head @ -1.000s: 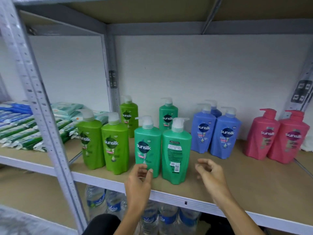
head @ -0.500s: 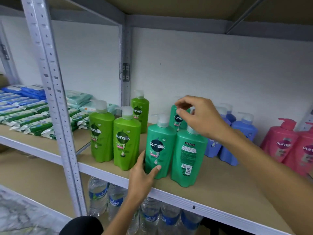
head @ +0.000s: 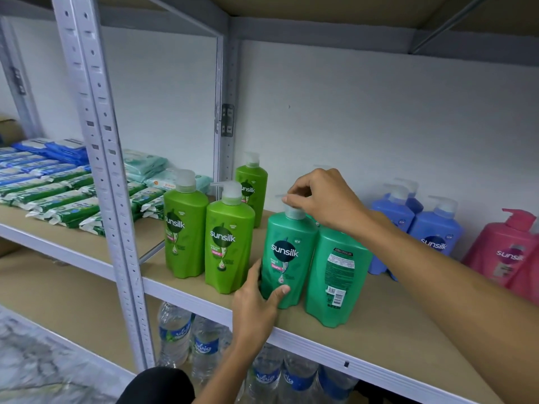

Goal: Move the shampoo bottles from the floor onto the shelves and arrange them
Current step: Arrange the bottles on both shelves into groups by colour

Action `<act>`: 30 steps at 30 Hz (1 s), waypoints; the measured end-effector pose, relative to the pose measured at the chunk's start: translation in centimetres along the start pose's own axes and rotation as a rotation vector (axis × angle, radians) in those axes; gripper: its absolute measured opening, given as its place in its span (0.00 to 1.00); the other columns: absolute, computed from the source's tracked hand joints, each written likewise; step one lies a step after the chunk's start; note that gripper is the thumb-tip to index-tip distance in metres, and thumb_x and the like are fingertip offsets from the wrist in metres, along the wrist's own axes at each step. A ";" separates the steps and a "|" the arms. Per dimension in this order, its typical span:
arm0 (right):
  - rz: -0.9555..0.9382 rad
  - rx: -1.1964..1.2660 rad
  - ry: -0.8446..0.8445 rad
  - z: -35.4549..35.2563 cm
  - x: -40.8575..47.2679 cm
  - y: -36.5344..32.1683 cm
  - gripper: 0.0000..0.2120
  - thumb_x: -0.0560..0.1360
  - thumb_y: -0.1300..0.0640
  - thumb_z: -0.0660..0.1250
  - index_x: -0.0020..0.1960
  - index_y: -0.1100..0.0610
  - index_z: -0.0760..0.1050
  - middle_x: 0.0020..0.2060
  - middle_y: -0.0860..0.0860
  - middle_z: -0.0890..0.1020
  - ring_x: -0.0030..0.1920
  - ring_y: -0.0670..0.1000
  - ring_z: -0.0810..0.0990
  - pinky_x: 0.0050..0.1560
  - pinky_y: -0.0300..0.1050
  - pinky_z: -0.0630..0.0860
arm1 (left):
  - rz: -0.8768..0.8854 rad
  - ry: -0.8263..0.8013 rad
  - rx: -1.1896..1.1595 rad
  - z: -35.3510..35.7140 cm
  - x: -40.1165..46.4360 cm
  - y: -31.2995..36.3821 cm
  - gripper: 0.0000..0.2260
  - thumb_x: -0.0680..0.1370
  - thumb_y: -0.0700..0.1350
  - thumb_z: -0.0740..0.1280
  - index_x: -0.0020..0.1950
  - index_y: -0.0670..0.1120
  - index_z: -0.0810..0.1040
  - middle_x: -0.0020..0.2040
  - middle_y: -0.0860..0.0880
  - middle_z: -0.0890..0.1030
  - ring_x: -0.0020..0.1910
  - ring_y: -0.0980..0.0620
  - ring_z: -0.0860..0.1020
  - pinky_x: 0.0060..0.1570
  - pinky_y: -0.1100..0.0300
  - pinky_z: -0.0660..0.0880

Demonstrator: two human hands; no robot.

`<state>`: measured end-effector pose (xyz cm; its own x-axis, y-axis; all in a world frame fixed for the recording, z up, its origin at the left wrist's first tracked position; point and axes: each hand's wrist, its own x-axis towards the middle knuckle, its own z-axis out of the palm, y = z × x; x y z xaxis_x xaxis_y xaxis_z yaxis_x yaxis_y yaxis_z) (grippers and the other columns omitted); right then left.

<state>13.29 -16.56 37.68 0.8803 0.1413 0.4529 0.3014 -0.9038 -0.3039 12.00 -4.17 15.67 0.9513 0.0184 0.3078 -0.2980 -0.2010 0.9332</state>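
Now, from the left: wrapped packs (head: 58, 196) lie flat on the neighbouring shelf at nine o'clock, behind the grey upright post (head: 99, 158). Past it, two lime-green bottles (head: 204, 228) stand side by side near the shelf's (head: 408, 339) front edge, a third behind them by the wall. The left hand (head: 256, 304) grips the base of the teal bottle (head: 287, 258), thumb across its front, fingers round its left side, just beside the lime-green pair. At twelve o'clock the right hand (head: 323, 199) pinches that bottle's pump nozzle from above. A second teal bottle (head: 335, 275) touches it, back label outward. Bare board runs along the front edge at four o'clock. Blue bottles (head: 431, 234) and pink bottles (head: 507, 252) stand at three o'clock. Water bottles (head: 204, 345) sit beneath the shelf.
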 end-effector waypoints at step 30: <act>0.687 0.626 0.444 11.1 -18.5 7.6 0.33 0.61 0.51 0.80 0.62 0.46 0.70 0.51 0.44 0.79 0.50 0.44 0.79 0.52 0.44 0.78 | 0.056 -0.024 -0.035 0.2 -0.3 -0.2 0.33 0.68 0.59 0.72 0.71 0.52 0.68 0.59 0.58 0.79 0.59 0.62 0.77 0.57 0.57 0.78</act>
<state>3.36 -21.52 17.72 0.7585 -0.6031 0.2470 0.0331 -0.3428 -0.9388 11.75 -4.30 15.37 0.9345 -0.0155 0.3556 -0.3531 -0.1671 0.9205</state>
